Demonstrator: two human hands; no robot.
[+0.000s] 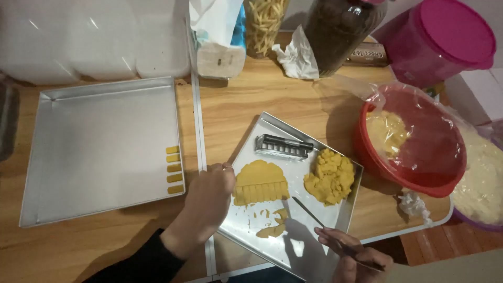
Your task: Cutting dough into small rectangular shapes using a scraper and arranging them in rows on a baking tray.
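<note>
Far left on the wooden desk (251, 99) lies a large baking tray (99, 147), almost bare, with a short column of five small yellow dough strips (174, 169) stacked along its right edge. Beside it, the person's left hand (209, 196), in a dark sleeve, rests curled at the near left edge of a smaller tray (314, 230); whether it grips the rim or just steadies it, I cannot tell.

On that smaller tray sits a flattened slab of yellow dough (260, 183), scored along its lower edge into narrow fingers, with a few trimmed scraps (272, 226) below it. Behind the slab lies a ribbed metal cutter (283, 145), and to its right a rough lump of unworked dough (330, 177). The right hand (353, 257) is closed on a thin metal blade (309, 212) whose tip points toward the slab, just short of it.

To my eye the work is at the cutting and lifting stage: strips are marked and a few are already laid out. The next move would call for sliding the blade under one strip cleanly and carrying it across unbent.

Further right stand a red bowl (414, 178) lined with plastic film and a pink-lidded container (445, 42). Jars, a carton and crumpled paper crowd the back; the light is dim and warm.
</note>
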